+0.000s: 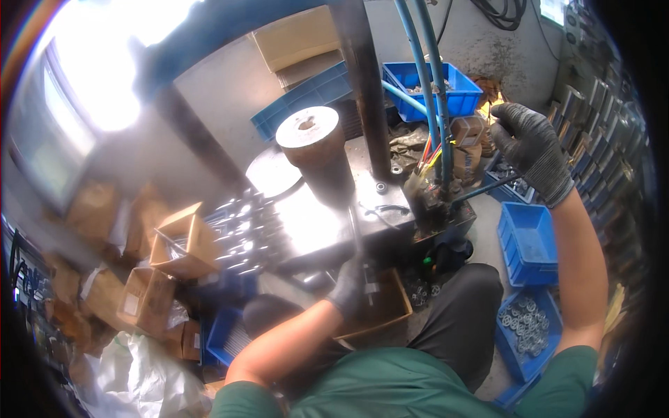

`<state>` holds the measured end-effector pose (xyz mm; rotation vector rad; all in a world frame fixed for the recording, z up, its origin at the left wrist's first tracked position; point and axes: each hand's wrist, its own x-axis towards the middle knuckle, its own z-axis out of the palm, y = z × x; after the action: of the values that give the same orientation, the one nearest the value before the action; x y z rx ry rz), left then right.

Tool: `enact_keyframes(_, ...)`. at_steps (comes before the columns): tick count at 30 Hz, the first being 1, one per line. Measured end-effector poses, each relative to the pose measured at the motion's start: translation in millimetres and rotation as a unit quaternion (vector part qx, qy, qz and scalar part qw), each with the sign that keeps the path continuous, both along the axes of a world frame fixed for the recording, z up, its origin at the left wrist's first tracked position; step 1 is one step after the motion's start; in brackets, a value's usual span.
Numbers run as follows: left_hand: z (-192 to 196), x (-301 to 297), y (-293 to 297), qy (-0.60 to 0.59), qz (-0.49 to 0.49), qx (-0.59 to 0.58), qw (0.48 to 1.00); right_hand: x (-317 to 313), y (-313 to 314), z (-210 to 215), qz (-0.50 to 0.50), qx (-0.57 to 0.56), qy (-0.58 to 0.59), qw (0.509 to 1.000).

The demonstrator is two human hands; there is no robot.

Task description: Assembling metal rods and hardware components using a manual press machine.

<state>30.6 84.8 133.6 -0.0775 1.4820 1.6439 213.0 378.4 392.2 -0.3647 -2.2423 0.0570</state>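
Evidently left hand [346, 284] curls beneath the press cylinder [317, 150], contents indiscernible; right hand [529, 143], at two o'clock, grips lever [488, 188]; crushing risk if pulled.

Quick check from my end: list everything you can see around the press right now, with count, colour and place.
Press ram: one, dark with pale top, centre.
Steel column: one, black, behind ram.
Hoses: several, blue, right of column.
Lever: one, dark, at right hand.
Plastic bins: several, blue, right side and rear.
Cardboard boxes: several, brown, left.
Left hand: gloved, grip closed on a blurred metal part below the ram.
Right hand: gloved, grip closed on lever.
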Motion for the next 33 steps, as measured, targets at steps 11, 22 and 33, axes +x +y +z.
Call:
enact_keyframes(11, -5, -4, -17, -0.061, -0.021, -0.008, 0.998, 33, -22, -22, 0.048, -0.054, 0.016, 0.997)
enact_keyframes(22, 157, -101, -107, 0.32, 0.01, 0.061, 0.945, 105, -42, -78, -0.032, -0.023, -0.056, 0.998)
enact_keyframes(33, 46, -399, -204, 0.702, -0.132, -0.327, 0.619, 79, -23, -78, 0.012, -0.042, -0.002, 0.999)
